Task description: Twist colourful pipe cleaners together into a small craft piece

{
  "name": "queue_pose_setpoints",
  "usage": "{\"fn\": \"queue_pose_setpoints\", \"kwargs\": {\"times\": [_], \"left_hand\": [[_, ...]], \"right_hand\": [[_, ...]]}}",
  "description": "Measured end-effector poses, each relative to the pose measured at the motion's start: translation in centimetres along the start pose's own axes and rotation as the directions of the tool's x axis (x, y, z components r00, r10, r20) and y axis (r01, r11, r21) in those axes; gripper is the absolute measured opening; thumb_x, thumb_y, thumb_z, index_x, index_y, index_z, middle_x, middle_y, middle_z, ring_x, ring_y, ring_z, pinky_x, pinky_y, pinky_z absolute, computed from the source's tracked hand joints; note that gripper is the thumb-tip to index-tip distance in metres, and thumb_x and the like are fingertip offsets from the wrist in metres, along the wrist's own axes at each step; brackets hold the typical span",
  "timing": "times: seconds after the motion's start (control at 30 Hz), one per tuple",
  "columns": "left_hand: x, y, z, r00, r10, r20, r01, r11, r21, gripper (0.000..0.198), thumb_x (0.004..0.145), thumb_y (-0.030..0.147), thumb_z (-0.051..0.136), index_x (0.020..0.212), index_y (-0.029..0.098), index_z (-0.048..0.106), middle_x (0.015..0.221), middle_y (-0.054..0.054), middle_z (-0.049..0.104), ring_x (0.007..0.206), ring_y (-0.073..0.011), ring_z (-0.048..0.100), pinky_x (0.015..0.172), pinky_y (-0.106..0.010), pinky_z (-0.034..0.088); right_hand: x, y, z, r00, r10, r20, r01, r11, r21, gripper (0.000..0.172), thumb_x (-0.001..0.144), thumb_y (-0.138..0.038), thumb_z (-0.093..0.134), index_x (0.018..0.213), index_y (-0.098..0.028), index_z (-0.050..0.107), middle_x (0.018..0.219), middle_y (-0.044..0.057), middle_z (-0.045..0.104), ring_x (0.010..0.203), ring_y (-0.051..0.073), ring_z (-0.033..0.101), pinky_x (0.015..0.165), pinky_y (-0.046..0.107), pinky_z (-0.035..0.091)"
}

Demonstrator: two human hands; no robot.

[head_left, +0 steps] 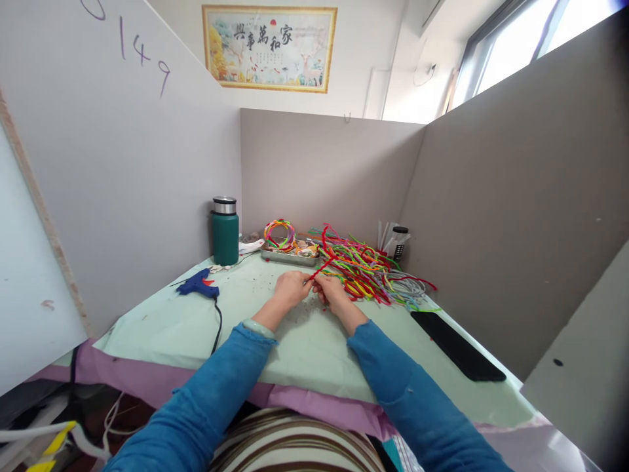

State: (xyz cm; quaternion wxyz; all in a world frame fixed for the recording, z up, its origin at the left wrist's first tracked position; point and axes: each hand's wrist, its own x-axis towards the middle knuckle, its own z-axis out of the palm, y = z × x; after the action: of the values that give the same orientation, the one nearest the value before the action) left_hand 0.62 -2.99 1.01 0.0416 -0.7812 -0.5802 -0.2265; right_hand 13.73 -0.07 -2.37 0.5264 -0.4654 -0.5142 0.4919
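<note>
Over the middle of the table, my left hand [293, 288] and my right hand [330, 290] meet with fingertips pinched together. Between them they grip a red pipe cleaner [323, 266], twisted, which rises up and to the right from the fingers. Its lower end is hidden by the fingers. Just beyond my right hand lies a big tangled heap of pipe cleaners [366, 265] in many colours. Behind my hands a metal tray [289, 256] holds small scraps, and a multicoloured ring of twisted pipe cleaners [279, 235] leans upright on it.
At left lie a blue glue gun [198, 283] with a black cord and a green flask [225, 233]. A black flat slab [458, 345] rests at right. A dark-lidded jar [398, 242] stands at the back right. Grey partitions [329, 170] enclose the table on three sides.
</note>
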Motion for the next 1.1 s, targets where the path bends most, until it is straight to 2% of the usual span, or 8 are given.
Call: {"fn": "queue_pose_setpoints", "kwargs": {"times": [0.3, 0.47, 0.8, 1.1], "left_hand": [[0.1, -0.3, 0.4, 0.997, 0.08, -0.015, -0.079, 0.995, 0.058, 0.035, 0.086, 0.041, 0.039, 0.099, 0.028, 0.069, 0.093, -0.005, 0.069, 0.085, -0.0183, 0.06, 0.074, -0.025, 0.041], [0.1, -0.3, 0.5, 0.995, 0.094, -0.015, -0.094, 0.996, 0.012, 0.034, 0.084, 0.038, 0.042, 0.105, 0.029, 0.067, 0.096, -0.005, 0.069, 0.088, -0.0177, 0.06, 0.076, -0.024, 0.041], [0.7, -0.8, 1.2, 0.995, 0.056, -0.077, -0.065, 0.992, -0.11, 0.032, 0.083, 0.039, 0.045, 0.102, 0.03, 0.069, 0.097, -0.002, 0.07, 0.089, -0.0168, 0.06, 0.075, -0.024, 0.041], [0.9, -0.8, 1.4, 0.996, -0.004, -0.09, -0.013, 0.983, -0.182, 0.032, 0.081, 0.04, 0.049, 0.102, 0.027, 0.069, 0.088, -0.003, 0.07, 0.08, -0.0161, 0.06, 0.069, -0.023, 0.039]], "right_hand": [[0.1, -0.1, -0.1, 0.994, 0.104, 0.022, -0.106, 0.985, 0.135, 0.016, 0.078, -0.024, 0.052, 0.065, -0.014, 0.053, 0.049, -0.002, 0.05, 0.032, 0.004, 0.035, 0.03, 0.017, 0.023], [0.1, -0.3, -0.1, 0.986, 0.165, 0.037, -0.169, 0.965, 0.2, 0.011, 0.075, -0.016, 0.049, 0.065, -0.014, 0.051, 0.048, -0.003, 0.048, 0.032, 0.004, 0.034, 0.031, 0.016, 0.023], [0.1, -0.2, 0.0, 0.994, 0.102, 0.033, -0.106, 0.97, 0.216, 0.01, 0.073, -0.021, 0.052, 0.065, -0.015, 0.051, 0.05, -0.003, 0.05, 0.034, 0.003, 0.036, 0.032, 0.017, 0.022], [0.0, -0.4, 0.0, 0.995, 0.096, 0.024, -0.099, 0.972, 0.214, 0.007, 0.072, -0.017, 0.051, 0.066, -0.015, 0.051, 0.049, -0.003, 0.05, 0.034, 0.004, 0.035, 0.032, 0.017, 0.022]]}}
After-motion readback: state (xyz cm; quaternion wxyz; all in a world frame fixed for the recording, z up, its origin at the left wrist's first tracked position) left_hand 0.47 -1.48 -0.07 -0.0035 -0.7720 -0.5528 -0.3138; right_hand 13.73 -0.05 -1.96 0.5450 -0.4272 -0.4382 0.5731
